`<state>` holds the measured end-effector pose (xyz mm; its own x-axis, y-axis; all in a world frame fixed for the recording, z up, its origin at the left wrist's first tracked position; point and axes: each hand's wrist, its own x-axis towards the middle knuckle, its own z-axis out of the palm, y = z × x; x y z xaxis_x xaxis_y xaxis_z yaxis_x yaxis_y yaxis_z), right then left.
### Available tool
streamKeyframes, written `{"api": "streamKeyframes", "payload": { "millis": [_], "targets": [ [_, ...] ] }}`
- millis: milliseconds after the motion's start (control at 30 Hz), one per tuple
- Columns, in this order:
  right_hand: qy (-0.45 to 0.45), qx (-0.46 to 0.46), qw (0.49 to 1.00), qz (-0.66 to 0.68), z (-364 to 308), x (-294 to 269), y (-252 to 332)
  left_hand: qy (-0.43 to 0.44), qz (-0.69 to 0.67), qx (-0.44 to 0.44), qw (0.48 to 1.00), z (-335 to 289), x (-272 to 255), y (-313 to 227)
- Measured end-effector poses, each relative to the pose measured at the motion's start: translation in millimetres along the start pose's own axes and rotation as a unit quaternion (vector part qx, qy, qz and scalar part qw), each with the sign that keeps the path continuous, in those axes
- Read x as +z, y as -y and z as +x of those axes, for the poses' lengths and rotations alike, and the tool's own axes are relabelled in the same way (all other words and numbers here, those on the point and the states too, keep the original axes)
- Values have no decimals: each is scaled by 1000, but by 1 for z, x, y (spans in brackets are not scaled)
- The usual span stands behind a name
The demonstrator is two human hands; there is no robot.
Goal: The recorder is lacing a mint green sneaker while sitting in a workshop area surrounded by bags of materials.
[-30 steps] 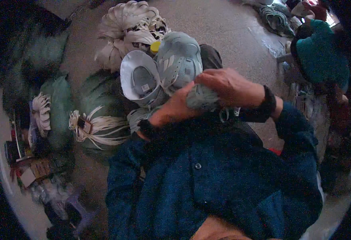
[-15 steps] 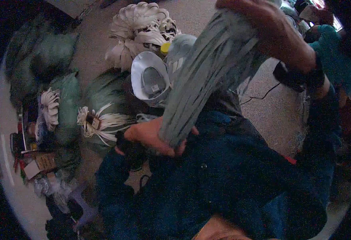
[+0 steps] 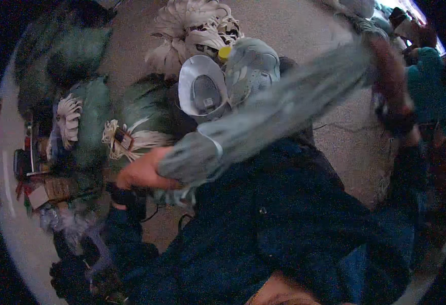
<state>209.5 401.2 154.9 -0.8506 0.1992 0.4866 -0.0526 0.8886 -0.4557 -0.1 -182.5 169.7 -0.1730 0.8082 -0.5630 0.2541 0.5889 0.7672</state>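
A long bundle of grey-green strands (image 3: 274, 109) stretches slantwise in front of me, low at the left and high at the right. Its lower left end is gripped by my left hand (image 3: 145, 170). At the upper right end my right hand (image 3: 388, 71) holds it, blurred by motion. A pale loop (image 3: 213, 142) crosses the bundle nearer the left end. Beyond the bundle, a white, upturned cap-shaped thing (image 3: 187, 76) with a grey inside stands beside a pale green rounded thing (image 3: 251, 61).
A heap of cream-coloured looped strips (image 3: 190, 30) lies on the speckled floor (image 3: 289, 28) at the back, near a yellow lid (image 3: 225, 53). Dark green bundles (image 3: 146, 112) with cream strands (image 3: 149, 140) are at the left. A cardboard box (image 3: 57, 189) and a clear plastic bag (image 3: 68, 221) sit farther left.
The bundle has swung from steep to flatter. My right hand has moved right and down with its end, and my left hand has moved left with the other end.
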Motion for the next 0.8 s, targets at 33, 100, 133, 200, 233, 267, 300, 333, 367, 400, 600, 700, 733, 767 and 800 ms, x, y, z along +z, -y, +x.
{"api": "streamKeyframes", "payload": {
  "millis": [33,100,133,200,233,267,300,333,367,400,600,700,733,767,800],
  "targets": [
    [61,-10,995,-79,-31,25,23,28,-2,-36,999,5,10,16],
    [202,-52,957,-200,-96,80,51,75,-108,-9,991,20,40,69],
    [247,-58,951,-176,-137,103,57,74,-80,-30,994,22,54,83],
    [243,-29,970,1,-212,146,48,74,-21,-69,995,25,75,95],
    [261,4,965,14,-207,145,55,59,-24,-69,996,27,78,95],
    [280,34,959,27,-191,143,71,42,-30,-70,996,29,81,96],
    [300,66,951,41,-181,140,80,26,-37,-72,996,29,85,97],
    [302,44,948,87,-171,134,75,-2,-38,-57,998,29,86,99],
    [297,22,946,129,-153,129,63,-30,-34,-36,998,32,82,102],
    [294,-1,941,171,-139,127,51,-59,-32,-17,998,37,78,107],
    [151,-22,986,-67,-75,215,60,-88,227,26,969,56,59,133],
    [171,53,971,156,-78,223,51,-182,292,88,935,60,45,95],
    [178,118,928,306,-79,221,51,-211,262,121,934,70,42,85],
    [230,167,892,351,-75,212,60,-239,228,151,932,85,40,74],
    [283,212,847,397,-61,191,82,-257,179,171,934,94,44,49]
  ]
}}
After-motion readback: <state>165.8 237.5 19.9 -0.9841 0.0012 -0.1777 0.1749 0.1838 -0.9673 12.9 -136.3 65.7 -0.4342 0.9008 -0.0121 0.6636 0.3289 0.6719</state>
